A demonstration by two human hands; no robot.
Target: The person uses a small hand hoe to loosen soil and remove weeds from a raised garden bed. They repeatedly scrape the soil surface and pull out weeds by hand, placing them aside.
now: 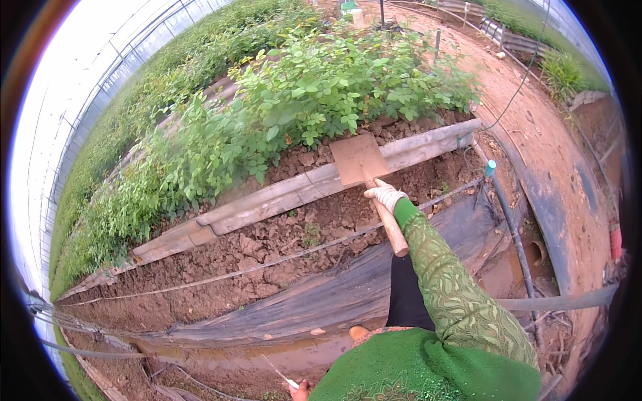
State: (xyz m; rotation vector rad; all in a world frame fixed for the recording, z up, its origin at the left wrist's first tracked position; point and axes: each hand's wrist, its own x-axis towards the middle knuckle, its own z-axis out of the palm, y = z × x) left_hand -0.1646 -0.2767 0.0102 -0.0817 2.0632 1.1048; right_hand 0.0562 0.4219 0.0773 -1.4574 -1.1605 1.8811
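My right hand [384, 195], in a whitish glove, is shut around the short wooden handle [392, 228] of a hand spade. The flat, soil-coated blade [359, 158] of the spade lies over the edging board of the plant bed, just short of the leafy green plants [321, 90]. At the bottom edge of the picture, my left hand [300, 391] is bare and only partly visible. It grips the white handle of a thin, pointed tool [281, 372], perhaps a knife, whose tip points up and left.
Grey corrugated edging [256, 213] borders the bed. A stretched strap [281, 260] crosses the clumpy soil. Dark plastic sheeting [281, 295] slopes to a muddy, wet trench [241, 358]. A pipe [514, 230] with a turquoise cap stands at right, by a dirt path [562, 185].
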